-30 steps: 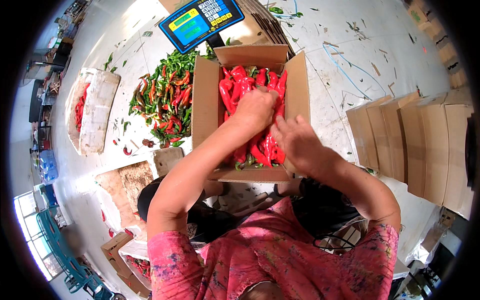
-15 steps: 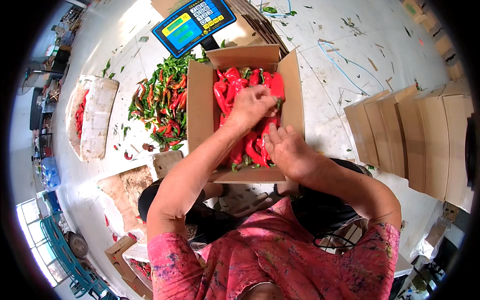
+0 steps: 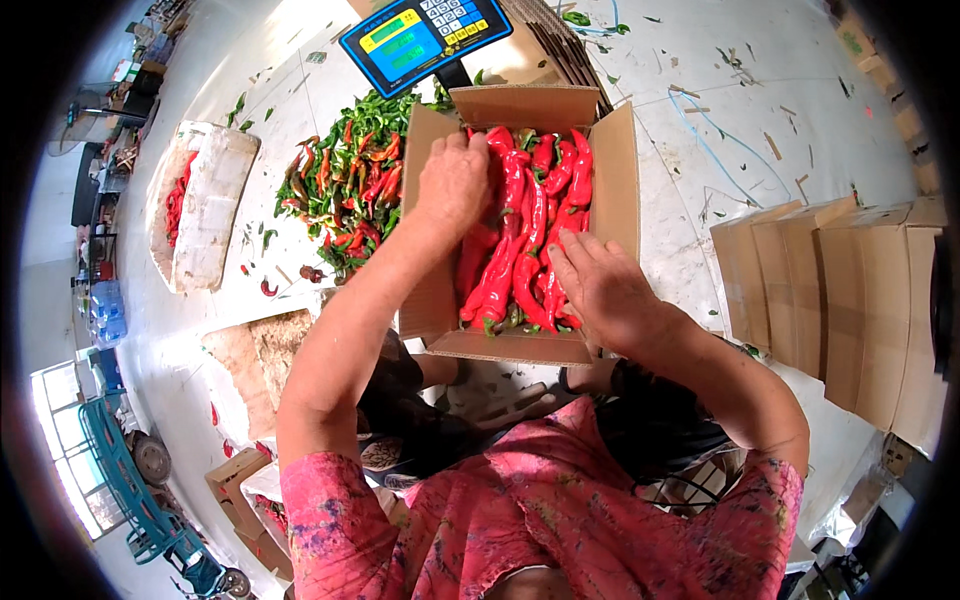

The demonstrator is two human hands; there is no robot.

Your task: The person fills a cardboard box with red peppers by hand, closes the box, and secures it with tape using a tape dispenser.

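Note:
An open cardboard box point(image 3: 622, 180) in front of me is filled with long, glossy red peppers point(image 3: 536, 215), most lying lengthwise, some with green stems showing. At the box's far left, my left hand point(image 3: 455, 185) is closed, its bent fingers down on a red pepper point(image 3: 478, 250) beside the wall. The hand covers part of that pepper, and its fingertips are hidden. My right hand point(image 3: 605, 290) lies over the box's right side. Its fingers are stretched out and rest on the peppers near the right wall, gripping none of them.
Beyond the box stands a scale display point(image 3: 425, 42). A heap of green and red peppers point(image 3: 350, 180) lies left of the box, with a white foam box point(image 3: 215, 215) farther left. Cardboard boxes point(image 3: 860, 300) stand in a row at the right; blue strap point(image 3: 715, 140) lies on the floor.
My left hand has moved from the middle of the peppers to the box's far left side. The right hand remains on the right side, its fingers straighter. The whole view has shifted slightly.

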